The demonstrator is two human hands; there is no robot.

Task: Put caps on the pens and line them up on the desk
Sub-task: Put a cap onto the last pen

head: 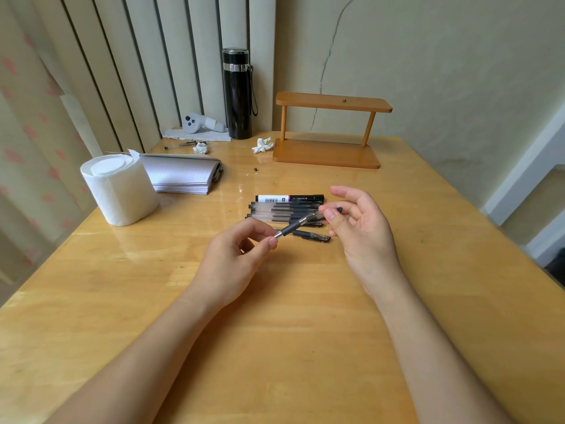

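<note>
Above the tabletop (pixel 305 301), the left hand (pixel 235 255) pinches the pen (pixel 292 228) in its fingers (pixel 269 243), long axis slanting up and right, tip just beside the cap (pixel 339 209) pinched by the right hand (pixel 363 228), over the row of capped pens (pixel 284 209).

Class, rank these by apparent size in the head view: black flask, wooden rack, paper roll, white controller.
wooden rack
paper roll
black flask
white controller
The roll is nearer, so roll versus flask is unsure.

A home study corner: wooden desk (pixel 305 301) against cracked wall (pixel 428 56), flask (pixel 237 93), tissue roll (pixel 119 191), notebook (pixel 180 175), small shelf (pixel 330 130).
</note>
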